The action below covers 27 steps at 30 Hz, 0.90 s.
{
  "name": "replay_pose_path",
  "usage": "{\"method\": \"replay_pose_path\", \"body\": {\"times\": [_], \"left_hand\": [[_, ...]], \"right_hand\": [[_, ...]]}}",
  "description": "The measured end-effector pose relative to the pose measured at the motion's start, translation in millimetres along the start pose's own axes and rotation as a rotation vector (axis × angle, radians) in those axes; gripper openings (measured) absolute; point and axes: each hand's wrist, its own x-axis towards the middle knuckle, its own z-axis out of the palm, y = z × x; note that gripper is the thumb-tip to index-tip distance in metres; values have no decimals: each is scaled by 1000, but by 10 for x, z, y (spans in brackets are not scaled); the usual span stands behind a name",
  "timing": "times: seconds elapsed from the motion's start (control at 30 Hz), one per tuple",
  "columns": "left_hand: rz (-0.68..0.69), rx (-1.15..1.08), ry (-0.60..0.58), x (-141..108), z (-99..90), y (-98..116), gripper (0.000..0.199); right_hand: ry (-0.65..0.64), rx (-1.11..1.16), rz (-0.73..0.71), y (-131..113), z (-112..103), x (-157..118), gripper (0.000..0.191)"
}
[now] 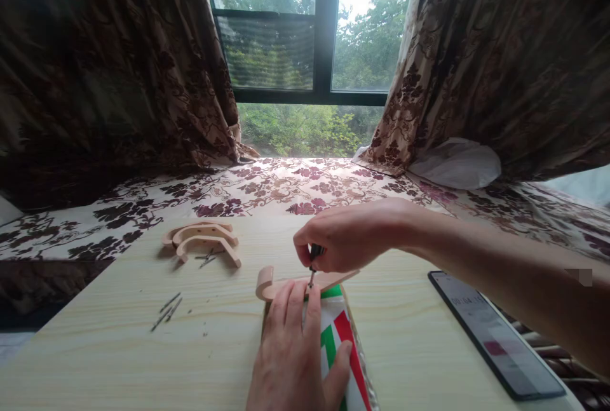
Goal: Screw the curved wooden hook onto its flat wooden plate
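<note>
A curved wooden piece [269, 285] with a hooked left end lies across the top of a flat package [355, 370] with white, green and red on it. My left hand [290, 347] rests flat over both, fingers stretched out and pressing on the wood, thumb apart on the package. My right hand [345, 239] is closed around a small screwdriver [315, 252] with a dark handle. Its metal shaft points down at the wooden piece, close to my left fingertips. The exact contact at the tip is too small to make out.
More curved wooden pieces [207, 237] lie at the table's back left, with a few screws [208, 258] beside them. Several more screws [168, 310] lie nearer. A phone [495, 335] showing a timer sits at right. Behind the table [119, 347] is floral fabric [286, 185].
</note>
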Motion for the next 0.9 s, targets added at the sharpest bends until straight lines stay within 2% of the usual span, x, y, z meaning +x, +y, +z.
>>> {"method": "replay_pose_path", "body": {"times": [0.07,0.13,0.23,0.37,0.5,0.63,0.77,0.9], "left_hand": [[-7,2,0,17,-1,13,60],[-7,-6,2,31,3,18,60],[-12,-36,23,49,0,15,57],[-19,-81,1,66,-38,14,53],[-28,-86,-21,66,-55,23,54],[-29,-71,1,66,-38,37,55],[-42,-79,-21,65,-53,34,53],[-27,-81,-73,32,-59,11,54]], "right_hand": [[-108,-4,-3,-13,-57,45,28],[-140,-10,-1,-19,-77,104,26],[-83,-8,18,-18,-48,195,24],[18,-73,97,-41,-26,261,35],[-24,-200,136,-111,-105,240,41],[-37,-154,57,-124,-129,198,28],[90,-64,64,-14,-27,214,23],[167,-152,129,67,30,260,32]]}}
